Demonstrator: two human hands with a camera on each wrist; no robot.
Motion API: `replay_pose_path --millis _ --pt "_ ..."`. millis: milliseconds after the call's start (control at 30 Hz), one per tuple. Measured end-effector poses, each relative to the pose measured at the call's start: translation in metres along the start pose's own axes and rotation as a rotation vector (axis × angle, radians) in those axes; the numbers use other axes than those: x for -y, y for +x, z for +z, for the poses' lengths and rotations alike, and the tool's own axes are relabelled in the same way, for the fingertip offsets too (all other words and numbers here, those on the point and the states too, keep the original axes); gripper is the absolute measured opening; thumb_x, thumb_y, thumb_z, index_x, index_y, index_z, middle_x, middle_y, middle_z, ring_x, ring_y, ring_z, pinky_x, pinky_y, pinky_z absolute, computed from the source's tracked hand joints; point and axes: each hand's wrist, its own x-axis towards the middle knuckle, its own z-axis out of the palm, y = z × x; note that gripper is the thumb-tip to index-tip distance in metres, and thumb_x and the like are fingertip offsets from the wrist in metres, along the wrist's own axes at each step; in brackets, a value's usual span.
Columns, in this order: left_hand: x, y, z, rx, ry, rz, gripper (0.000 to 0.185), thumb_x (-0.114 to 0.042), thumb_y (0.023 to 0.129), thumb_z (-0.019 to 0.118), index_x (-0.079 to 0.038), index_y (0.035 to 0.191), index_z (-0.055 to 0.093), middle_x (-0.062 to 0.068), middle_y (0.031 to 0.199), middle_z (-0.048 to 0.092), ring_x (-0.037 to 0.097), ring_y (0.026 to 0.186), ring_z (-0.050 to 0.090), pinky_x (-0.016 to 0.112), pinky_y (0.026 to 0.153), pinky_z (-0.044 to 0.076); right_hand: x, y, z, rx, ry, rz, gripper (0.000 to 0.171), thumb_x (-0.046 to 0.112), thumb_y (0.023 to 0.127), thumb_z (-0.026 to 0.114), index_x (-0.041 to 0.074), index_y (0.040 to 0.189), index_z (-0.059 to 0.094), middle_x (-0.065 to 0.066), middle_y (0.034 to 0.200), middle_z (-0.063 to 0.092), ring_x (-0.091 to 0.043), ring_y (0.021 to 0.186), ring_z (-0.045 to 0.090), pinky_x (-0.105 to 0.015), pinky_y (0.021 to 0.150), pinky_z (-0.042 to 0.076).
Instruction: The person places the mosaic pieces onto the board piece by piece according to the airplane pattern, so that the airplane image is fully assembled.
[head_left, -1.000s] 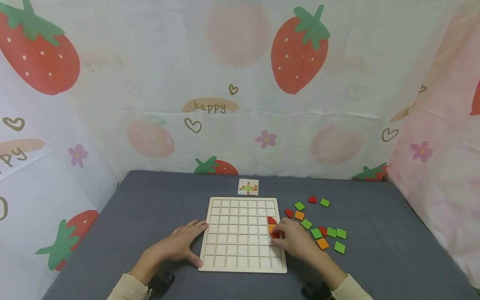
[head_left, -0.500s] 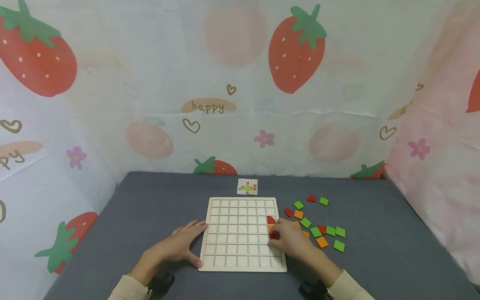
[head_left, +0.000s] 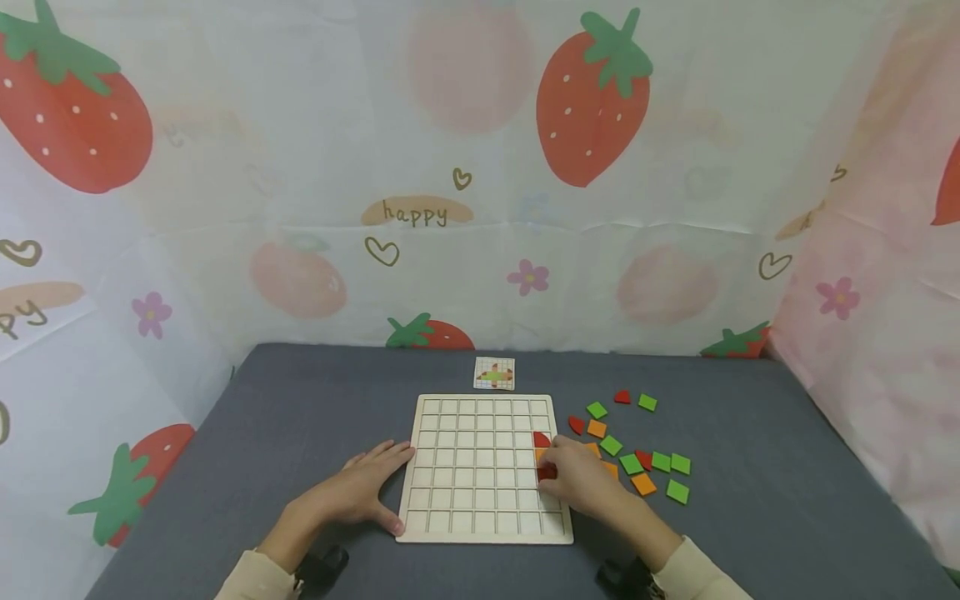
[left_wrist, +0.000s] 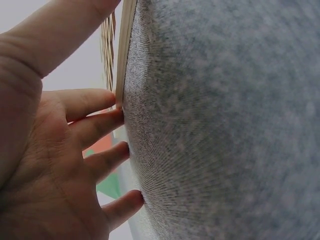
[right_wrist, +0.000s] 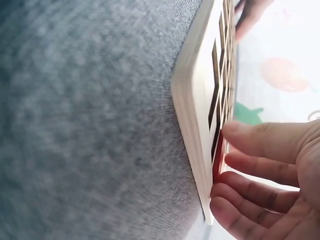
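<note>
A wooden grid board (head_left: 483, 538) lies on the table in the head view. My left hand (head_left: 356, 492) rests at its left edge with fingers spread; in the left wrist view, the fingertips (left_wrist: 119, 116) meet the board's side. Over the right part of the grid, my right hand (head_left: 588, 482) pinches a red tile (head_left: 547, 472) low against the board. That red tile (right_wrist: 218, 162) sits between thumb and fingers in the right wrist view. Just above it on the grid are a partly covered orange tile (head_left: 539, 455) and a red rounded tile (head_left: 541, 439).
Several loose green (head_left: 632, 464), orange (head_left: 642, 484) and red tiles (head_left: 622, 397) lie scattered right of the board. Behind the board lies a small pattern card (head_left: 494, 373). A strawberry-print cloth (head_left: 480, 283) closes off the back of the grey table (head_left: 330, 400).
My right hand has shifted slightly, and orange tiles behind it now show. It stays at the red tile on the board. The left hand keeps its place.
</note>
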Motion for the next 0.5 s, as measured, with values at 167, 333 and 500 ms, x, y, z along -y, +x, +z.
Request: replay_pose_path --millis 167,333,500 --pt "0.0009 0.0006 0.0007 -0.004 0.005 0.000 0.107 -0.044 0.054 0.080 -0.009 0.141 0.030 0.011 0.147 0.030 0.035 0.138 0.019 0.061 0.104 0.016 0.0002 -0.0005 0.0000 -0.007 -0.022 -0.016 0.010 0.017 0.073 0.072 0.010 0.080 0.070 0.002 0.073 0.050 -0.008 0.061 0.043 -0.017 0.051 0.036" --pt "0.0019 0.0004 0.0012 -0.006 0.007 0.007 0.107 -0.044 0.054 0.080 -0.009 0.141 0.030 0.012 0.146 0.031 0.035 0.138 0.020 0.061 0.104 0.017 0.0016 0.0002 -0.0004 -0.011 -0.040 -0.037 0.007 0.016 0.074 0.072 0.011 0.076 0.069 0.002 0.073 0.050 -0.007 0.061 0.043 -0.017 0.052 0.037" --pt "0.0028 0.0007 0.0022 -0.011 0.007 0.015 0.107 -0.046 0.054 0.079 -0.009 0.141 0.030 0.012 0.146 0.031 0.035 0.138 0.020 0.061 0.104 0.016 0.0021 0.0000 -0.0008 0.002 -0.042 -0.029 0.009 0.017 0.074 0.072 0.010 0.078 0.070 0.001 0.075 0.052 -0.007 0.062 0.044 -0.017 0.052 0.038"
